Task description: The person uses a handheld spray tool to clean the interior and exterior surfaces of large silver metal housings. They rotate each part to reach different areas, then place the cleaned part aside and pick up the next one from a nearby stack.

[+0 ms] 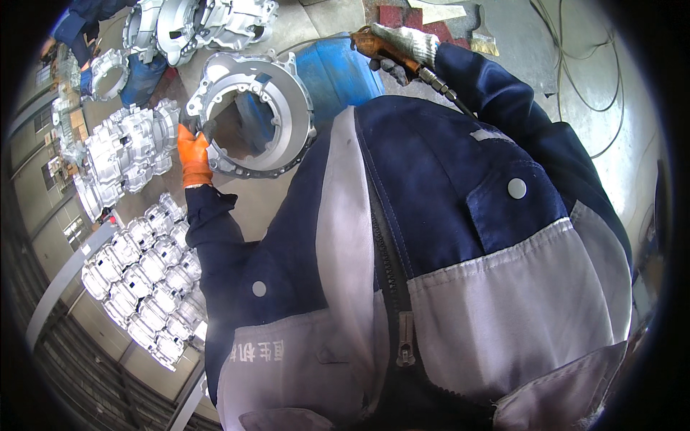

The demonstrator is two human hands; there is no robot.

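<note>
My left hand [193, 156], in an orange glove with dark fingertips, grips the left rim of a large silver cast-metal housing [293, 118]. The housing is ring-shaped, with a wide round opening and bolt holes along its flange. It is tilted so the opening faces me. Away to the right, my right hand [406, 44], in a whitish glove with grey fingers, is closed around an orange-brown handheld air tool [381, 49]. Metal couplings run from the tool's body towards my sleeve. A thin dark line reaches left from its other end, behind the housing's top edge.
A blue container [341, 75] stands behind the housing. More castings [198, 29] sit at the far left, with rows of stacked castings [147, 276] at left. Another person's dark sleeve [70, 27] shows at top left. Loose cables [619, 75] lie on the floor at right.
</note>
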